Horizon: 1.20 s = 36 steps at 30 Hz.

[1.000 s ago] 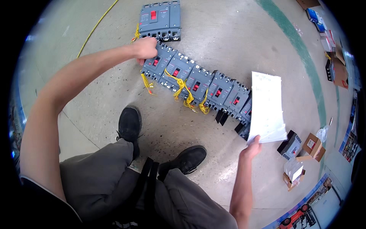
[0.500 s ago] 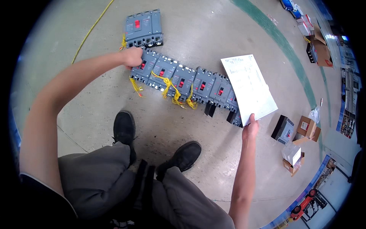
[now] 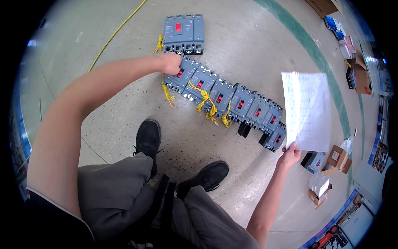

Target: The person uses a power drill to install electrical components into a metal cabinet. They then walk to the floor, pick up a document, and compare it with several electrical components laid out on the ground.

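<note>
A row of grey molded-case circuit breakers point(image 3: 219, 97) with red switches runs slantwise over the floor, from upper left to lower right. My left hand point(image 3: 171, 63) is closed at the upper left edge of the leftmost breaker point(image 3: 186, 74); its fingertips are partly hidden. Bundles of yellow wire point(image 3: 206, 99) hang from several breakers, and black plates point(image 3: 244, 129) jut from the near side. Just beyond my left hand lies a larger grey breaker point(image 3: 186, 31). Out to the right, my right hand point(image 3: 291, 155) pinches the lower left corner of a white printed sheet point(image 3: 307, 112).
At right, opened cardboard boxes point(image 3: 338, 157) sit beside another grey breaker point(image 3: 312, 162), partly covered by the sheet. More boxes point(image 3: 360, 76) stand at the upper right. A green line point(image 3: 306, 47) curves across the floor, and a yellow cord point(image 3: 116, 34) lies upper left. My shoes point(image 3: 148, 137) are close to the row.
The sheet has moved right, off the row's right end, uncovering the last breakers, and is turned more upright. My left hand remains at the leftmost breaker. The whole view has shifted somewhat.
</note>
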{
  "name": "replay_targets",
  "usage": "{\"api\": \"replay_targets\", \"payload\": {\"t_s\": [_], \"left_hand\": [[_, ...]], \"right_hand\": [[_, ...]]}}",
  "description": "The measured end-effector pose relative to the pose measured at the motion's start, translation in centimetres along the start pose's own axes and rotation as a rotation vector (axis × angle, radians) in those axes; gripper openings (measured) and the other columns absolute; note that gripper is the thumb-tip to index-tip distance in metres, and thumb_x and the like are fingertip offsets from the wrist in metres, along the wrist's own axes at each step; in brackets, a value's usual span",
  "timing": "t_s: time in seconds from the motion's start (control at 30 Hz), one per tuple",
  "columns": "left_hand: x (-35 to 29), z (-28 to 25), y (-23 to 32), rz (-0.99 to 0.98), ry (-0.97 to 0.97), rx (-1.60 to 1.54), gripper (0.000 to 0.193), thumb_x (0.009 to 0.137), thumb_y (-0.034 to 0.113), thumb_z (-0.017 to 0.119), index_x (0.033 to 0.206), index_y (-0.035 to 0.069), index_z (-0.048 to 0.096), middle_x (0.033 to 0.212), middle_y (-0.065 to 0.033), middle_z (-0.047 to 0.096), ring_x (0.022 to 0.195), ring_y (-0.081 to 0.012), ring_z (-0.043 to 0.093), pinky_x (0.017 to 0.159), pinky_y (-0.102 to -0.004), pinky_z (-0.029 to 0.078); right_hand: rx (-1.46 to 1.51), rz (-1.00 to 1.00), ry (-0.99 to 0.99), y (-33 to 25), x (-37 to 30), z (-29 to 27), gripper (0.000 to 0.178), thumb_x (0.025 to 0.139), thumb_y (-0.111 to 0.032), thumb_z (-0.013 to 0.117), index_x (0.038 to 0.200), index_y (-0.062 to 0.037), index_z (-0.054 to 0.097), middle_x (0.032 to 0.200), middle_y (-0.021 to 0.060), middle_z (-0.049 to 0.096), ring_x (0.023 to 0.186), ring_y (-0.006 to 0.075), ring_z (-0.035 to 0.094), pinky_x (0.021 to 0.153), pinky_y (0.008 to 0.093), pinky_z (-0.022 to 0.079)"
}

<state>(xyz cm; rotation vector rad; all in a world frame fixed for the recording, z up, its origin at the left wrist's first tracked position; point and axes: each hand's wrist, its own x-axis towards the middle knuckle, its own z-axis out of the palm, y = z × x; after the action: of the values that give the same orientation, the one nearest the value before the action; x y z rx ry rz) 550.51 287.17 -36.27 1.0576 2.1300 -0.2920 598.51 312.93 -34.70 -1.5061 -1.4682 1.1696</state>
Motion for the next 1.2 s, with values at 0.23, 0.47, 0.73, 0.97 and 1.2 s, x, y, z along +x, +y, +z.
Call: {"api": "replay_targets", "payload": {"t_s": [0.23, 0.47, 0.73, 0.97, 1.2], "left_hand": [[-0.4, -0.5, 0.0, 0.049, 0.046, 0.009, 0.026, 0.068, 0.011, 0.055, 0.085, -0.005, 0.066, 0.09, -0.0233, 0.065, 0.087, -0.0334, 0.064, 0.072, -0.0403, 0.052], [-0.5, -1.0, 0.6, 0.041, 0.024, 0.063, 0.028, 0.066, 0.013, 0.056, 0.085, -0.005, 0.066, 0.092, -0.0236, 0.064, 0.089, -0.0352, 0.063, 0.074, -0.0416, 0.051], [-0.2, -1.2, 0.6, 0.063, -0.004, 0.092, 0.027, 0.067, 0.013, 0.054, 0.082, -0.006, 0.066, 0.086, -0.0242, 0.064, 0.083, -0.0345, 0.064, 0.071, -0.0409, 0.052], [1.0, -1.3, 0.7, -0.063, -0.13, 0.09, 0.026, 0.066, 0.009, 0.054, 0.081, -0.009, 0.065, 0.087, -0.0264, 0.064, 0.087, -0.0358, 0.063, 0.075, -0.0416, 0.051], [0.3, -3.0, 2.4, -0.063, -0.201, 0.137, 0.027, 0.074, 0.011, 0.052, 0.086, -0.01, 0.064, 0.087, -0.0208, 0.065, 0.064, -0.03, 0.066, 0.054, -0.0368, 0.054]], "right_hand": [[-0.286, 0.035, -0.427, -3.7, 0.6, 4.8, 0.017, 0.089, -0.013, 0.057, 0.091, 0.004, 0.059, 0.077, 0.0017, 0.057, 0.067, 0.0071, 0.047, 0.059, 0.0248, 0.04], [-0.2, -0.049, -0.523, -1.2, 3.5, 8.8, 0.021, 0.088, -0.006, 0.054, 0.103, 0.0059, 0.059, 0.091, 0.0066, 0.065, 0.079, 0.0105, 0.055, 0.072, 0.0247, 0.044], [-0.187, -0.062, -0.5, 0.3, 4.9, 10.6, 0.022, 0.087, -0.005, 0.053, 0.105, 0.0053, 0.06, 0.09, 0.0069, 0.066, 0.082, 0.0119, 0.057, 0.075, 0.0269, 0.045], [-0.187, -0.143, -0.403, 0.9, 3.8, 11.0, 0.02, 0.087, -0.008, 0.054, 0.1, 0.0054, 0.061, 0.09, 0.0081, 0.066, 0.081, 0.0126, 0.057, 0.076, 0.0274, 0.045], [-0.089, -0.062, -0.375, 0.5, 3.5, 10.9, 0.02, 0.087, -0.007, 0.055, 0.101, 0.0057, 0.062, 0.089, 0.0063, 0.065, 0.078, 0.0106, 0.055, 0.073, 0.0256, 0.044]]}}
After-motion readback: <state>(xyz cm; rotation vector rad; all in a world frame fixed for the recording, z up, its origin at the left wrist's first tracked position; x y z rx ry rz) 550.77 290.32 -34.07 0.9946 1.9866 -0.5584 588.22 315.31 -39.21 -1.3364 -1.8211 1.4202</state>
